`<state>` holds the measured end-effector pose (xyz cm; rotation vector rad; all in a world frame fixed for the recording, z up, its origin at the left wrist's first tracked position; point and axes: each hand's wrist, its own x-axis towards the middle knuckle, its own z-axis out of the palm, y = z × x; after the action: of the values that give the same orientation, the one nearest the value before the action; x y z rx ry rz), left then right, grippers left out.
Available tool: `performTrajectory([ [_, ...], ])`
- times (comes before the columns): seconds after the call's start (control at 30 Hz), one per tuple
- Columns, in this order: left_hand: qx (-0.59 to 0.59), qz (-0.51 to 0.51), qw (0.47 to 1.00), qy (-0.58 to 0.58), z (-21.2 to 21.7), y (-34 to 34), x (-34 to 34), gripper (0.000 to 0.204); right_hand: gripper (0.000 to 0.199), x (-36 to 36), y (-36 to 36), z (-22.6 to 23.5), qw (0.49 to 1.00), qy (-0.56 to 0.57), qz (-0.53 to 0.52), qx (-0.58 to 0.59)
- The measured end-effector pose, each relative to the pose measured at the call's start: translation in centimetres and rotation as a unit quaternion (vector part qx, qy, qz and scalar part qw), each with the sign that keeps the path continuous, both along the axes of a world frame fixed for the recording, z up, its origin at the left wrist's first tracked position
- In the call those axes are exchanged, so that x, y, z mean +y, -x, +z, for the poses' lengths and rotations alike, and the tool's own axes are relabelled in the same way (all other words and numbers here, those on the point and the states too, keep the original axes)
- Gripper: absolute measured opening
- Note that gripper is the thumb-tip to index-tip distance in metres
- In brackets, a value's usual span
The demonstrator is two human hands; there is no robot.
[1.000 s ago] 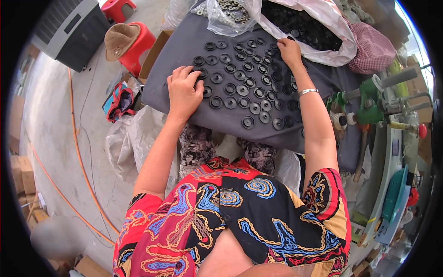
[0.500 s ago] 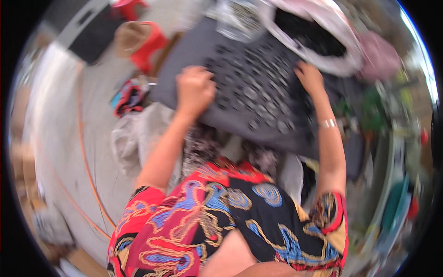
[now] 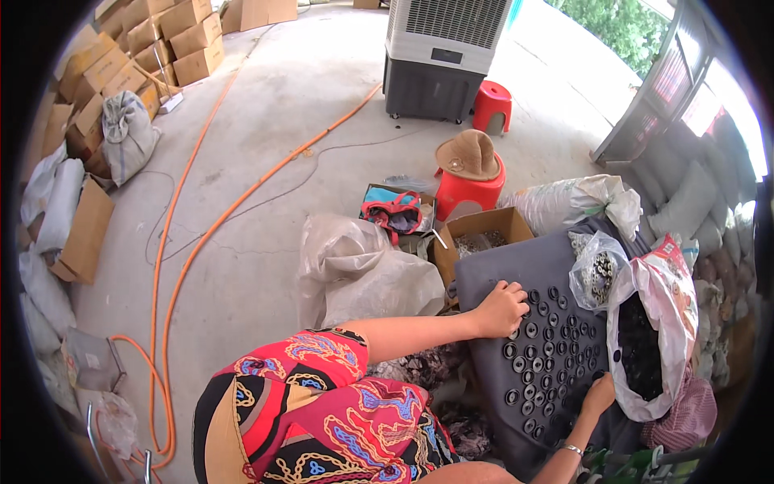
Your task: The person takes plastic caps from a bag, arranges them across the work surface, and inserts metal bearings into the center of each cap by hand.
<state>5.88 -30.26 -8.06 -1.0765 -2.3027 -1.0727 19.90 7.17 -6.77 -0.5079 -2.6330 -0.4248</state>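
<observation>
Many small black rings [image 3: 528,377], several with pale centres, lie in loose rows on a dark grey cloth-covered surface [image 3: 492,278]. My left hand [image 3: 500,310] is over the far-left side of the rows, its fingers curled by the nearest rings. Whatever those fingers may grip is hidden. My right hand [image 3: 598,395], its wrist banded by a bracelet, is close to the mouth of a white plastic bag [image 3: 629,302] full of black pieces. Its fingertips are drawn together, and what is in them is too small to make out. A clear bag of small metallic parts [image 3: 599,270] rests beside the white one.
An open cardboard box [image 3: 516,223] of small parts stands beyond the surface, near a red stool [image 3: 472,194] with a brown hat on it. Crumpled plastic sacking [image 3: 363,266] lies left. Orange hoses [image 3: 234,218] cross the floor toward an air cooler [image 3: 439,60].
The head view has swung left, so the surface now appears at the lower right and more floor shows. My left hand stays by the rings; my right remains beside the white bag.
</observation>
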Motion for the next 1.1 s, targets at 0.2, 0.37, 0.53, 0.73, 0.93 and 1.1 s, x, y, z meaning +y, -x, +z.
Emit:
performTrajectory([
  [0.2, 0.021, 0.010, 1.000, 0.000, 0.0, 0.9, 0.2, 0.015, 0.015, 0.1, 0.9, 0.0, 0.997, 0.070, 0.003, -0.015],
  [0.37, 0.018, 0.007, 1.000, -0.003, 0.2, 0.2, 0.2, 0.016, 0.018, -0.3, -0.1, 0.0, 0.997, 0.074, 0.030, -0.008],
  [0.53, 0.028, 0.016, 0.999, 0.009, -0.2, -0.8, 0.3, 0.015, 0.020, -1.8, -3.0, 0.9, 0.996, 0.073, 0.025, -0.040],
  [0.73, 0.111, 0.017, 0.994, 0.017, 2.6, -0.4, -0.4, 0.012, 0.035, -1.7, -4.1, 3.2, 0.972, 0.226, 0.000, 0.061],
  [0.93, 0.057, -0.007, 0.998, -0.005, 0.7, 1.6, -0.4, 0.022, 0.022, -0.8, -6.3, 5.5, 0.962, 0.248, 0.014, 0.114],
  [1.1, 0.047, -0.014, 0.999, 0.008, 0.4, 1.6, 0.7, 0.025, 0.023, -2.4, -8.0, 4.9, 0.935, 0.349, -0.019, 0.053],
])
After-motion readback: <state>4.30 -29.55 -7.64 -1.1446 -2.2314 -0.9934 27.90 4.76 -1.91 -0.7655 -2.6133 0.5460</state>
